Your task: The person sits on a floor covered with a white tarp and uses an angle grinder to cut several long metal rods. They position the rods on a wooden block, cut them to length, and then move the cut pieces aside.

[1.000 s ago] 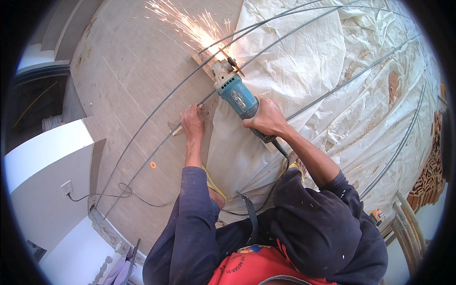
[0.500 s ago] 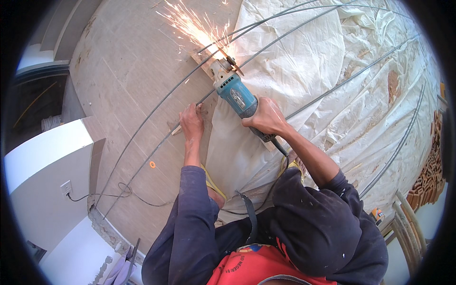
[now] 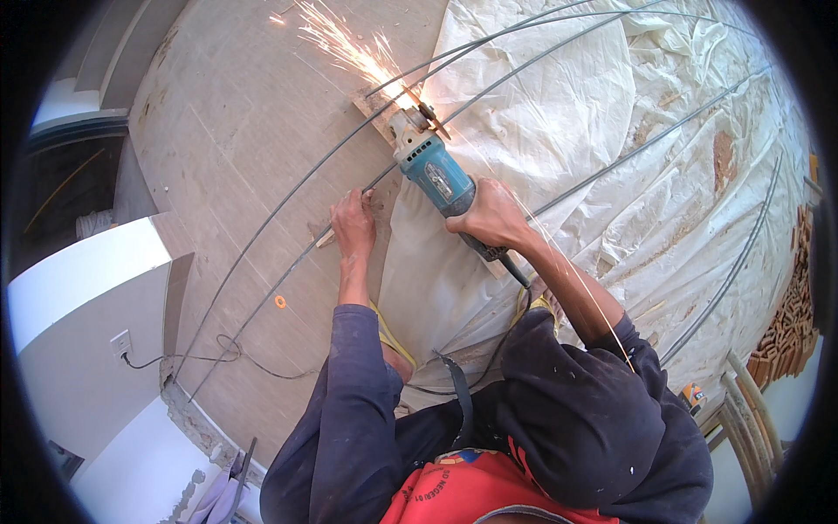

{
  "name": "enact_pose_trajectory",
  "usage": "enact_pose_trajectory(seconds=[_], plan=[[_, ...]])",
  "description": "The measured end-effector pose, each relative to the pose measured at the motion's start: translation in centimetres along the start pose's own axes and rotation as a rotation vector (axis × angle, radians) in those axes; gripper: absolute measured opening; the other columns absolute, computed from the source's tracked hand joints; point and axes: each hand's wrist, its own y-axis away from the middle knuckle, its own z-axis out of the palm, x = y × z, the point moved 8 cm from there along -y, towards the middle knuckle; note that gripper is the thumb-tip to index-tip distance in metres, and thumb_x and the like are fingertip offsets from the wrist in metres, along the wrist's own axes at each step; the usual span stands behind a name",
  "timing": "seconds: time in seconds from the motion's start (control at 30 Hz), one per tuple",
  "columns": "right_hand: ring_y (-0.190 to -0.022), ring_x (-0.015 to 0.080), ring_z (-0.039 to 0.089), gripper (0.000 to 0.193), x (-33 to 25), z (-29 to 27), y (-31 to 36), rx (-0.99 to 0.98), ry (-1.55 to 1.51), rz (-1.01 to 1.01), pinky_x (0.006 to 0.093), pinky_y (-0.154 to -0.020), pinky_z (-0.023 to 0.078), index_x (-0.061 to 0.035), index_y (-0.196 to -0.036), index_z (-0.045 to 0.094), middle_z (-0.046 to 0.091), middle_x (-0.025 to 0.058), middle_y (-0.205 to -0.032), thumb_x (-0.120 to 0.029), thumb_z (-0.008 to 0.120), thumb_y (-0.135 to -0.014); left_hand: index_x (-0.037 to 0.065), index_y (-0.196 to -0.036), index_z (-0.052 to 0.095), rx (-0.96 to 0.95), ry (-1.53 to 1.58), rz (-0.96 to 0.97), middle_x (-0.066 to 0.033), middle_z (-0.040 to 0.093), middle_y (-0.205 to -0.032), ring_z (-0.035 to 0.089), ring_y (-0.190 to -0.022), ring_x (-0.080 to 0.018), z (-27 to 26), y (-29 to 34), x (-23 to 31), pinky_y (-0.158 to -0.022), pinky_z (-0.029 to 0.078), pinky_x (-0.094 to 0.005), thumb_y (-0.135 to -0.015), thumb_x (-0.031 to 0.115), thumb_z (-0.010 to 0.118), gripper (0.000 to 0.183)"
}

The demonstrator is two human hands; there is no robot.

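My right hand [image 3: 495, 215] is wrapped round the rear body of a teal angle grinder [image 3: 436, 179]. Its cutting disc [image 3: 432, 118] meets a long steel bar above a short wooden board [image 3: 375, 115], and bright sparks [image 3: 362, 59] fly off toward the upper left. To the left of the grinder, my left hand [image 3: 353, 225] closes round a second thin steel bar [image 3: 292, 264] close to the floor. The exact contact under the disc is hidden by glare. A dark power cord [image 3: 517, 271] leaves the grinder's rear and runs down by my foot.
Long steel bars [image 3: 602, 163] stretch across a crumpled white sheet [image 3: 559, 113] on the right. Left, a wall socket [image 3: 122, 345] feeds a cord across the tiled floor [image 3: 253, 157]. An orange ring [image 3: 280, 302] lies there. Stacked brown pieces [image 3: 786, 319] stand far right.
The spray of sparks has changed shape, and a thin bright streak now crosses over my right forearm. Both hands and the grinder stay almost where they were.
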Motion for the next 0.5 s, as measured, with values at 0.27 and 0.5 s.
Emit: enact_pose_trajectory(seconds=[0.27,0.5], plan=[[-0.082,0.0349,0.066,0.065,0.17,0.07,-0.01,0.004,-0.017,0.019,0.0408,-0.08,0.051,0.0122,-0.101,0.062,0.065,0.0268,-0.086,-0.034,0.074,-0.056,0.004,-0.088,0.059,0.016,-0.014,0.034,-0.0147,0.065,-0.083,0.062,-0.082,-0.0332,0.14,-0.05,0.01,-0.073,0.042,-0.0426,-0.095,0.024,0.057,0.021],[-0.085,0.0395,0.065,0.063,-0.33,-0.14,0.12,0.024,-0.013,-0.023,0.0423,-0.081,0.051,0.0141,-0.096,0.06,0.064,0.0301,-0.087,-0.032,0.074,-0.056,0.004,-0.09,0.059,0.003,-0.011,0.031,-0.0149,0.065,-0.084,0.062,-0.082,-0.0332,0.34,-0.03,-0.16,-0.073,0.042,-0.0428,-0.096,0.024,0.055,0.021]])
